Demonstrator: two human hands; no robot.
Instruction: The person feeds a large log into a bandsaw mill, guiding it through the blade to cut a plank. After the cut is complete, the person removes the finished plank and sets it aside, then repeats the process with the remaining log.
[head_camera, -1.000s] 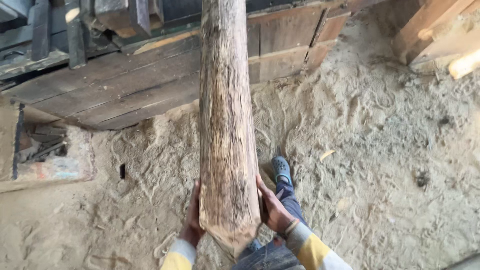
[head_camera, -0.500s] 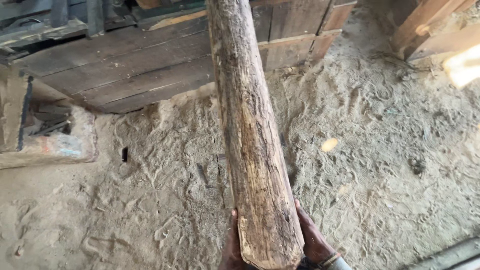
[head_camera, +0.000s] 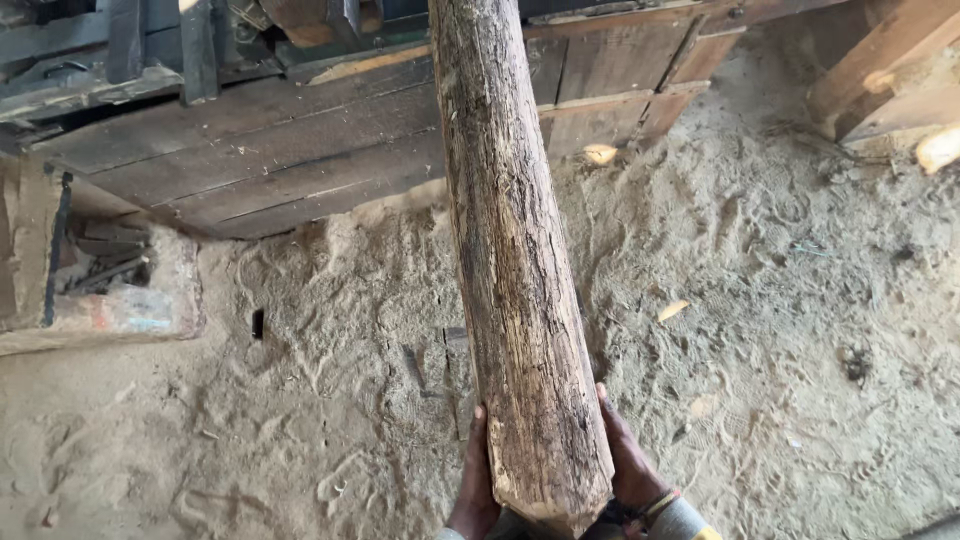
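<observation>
Log (head_camera: 515, 270), rough and weathered, is gripped at its near end by left hand (head_camera: 472, 490) and right hand (head_camera: 628, 462), extending forward over sawdust floor (head_camera: 800, 330) toward plank platform (head_camera: 300, 160); carrying step, steady two-sided support required.

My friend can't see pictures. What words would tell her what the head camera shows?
Two bare hands, the left hand and the right hand, grip the near end of a long, rough brown wooden log from both sides. Its far end reaches over dark wooden planks, above a sawdust-covered floor.
</observation>
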